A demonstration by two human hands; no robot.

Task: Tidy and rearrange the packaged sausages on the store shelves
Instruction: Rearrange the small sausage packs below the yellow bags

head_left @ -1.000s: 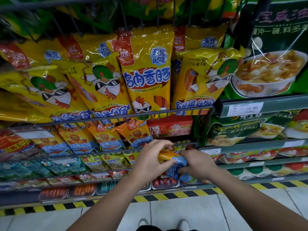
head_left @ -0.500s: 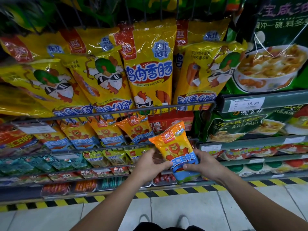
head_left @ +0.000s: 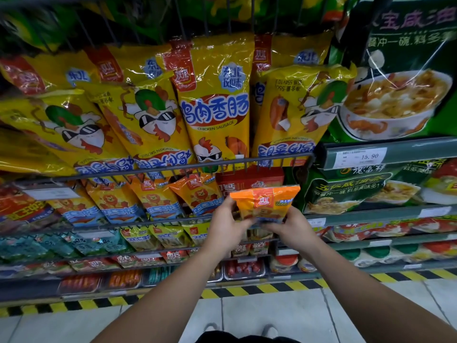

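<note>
Held pack: orange sausage pack (head_left: 265, 204), upright, red logo near its top edge; it is raised in front of a red box (head_left: 249, 180), just right of the row of orange lion packs (head_left: 158, 199) on the wire shelf
Left hand (head_left: 226, 230): grips the pack's lower left side; fingers curled round it
Right hand (head_left: 291, 230): grips the pack's lower right side; fingers curled round it
Above: yellow chicken sausage bags (head_left: 212, 107) lean behind a wire rail (head_left: 173, 168); several are upside down
Right: green soup packs (head_left: 346, 191) sit under a price tag (head_left: 361, 157) reading 15.90
Below: yellow-and-black stripe (head_left: 247, 290) along the shelf base
</note>
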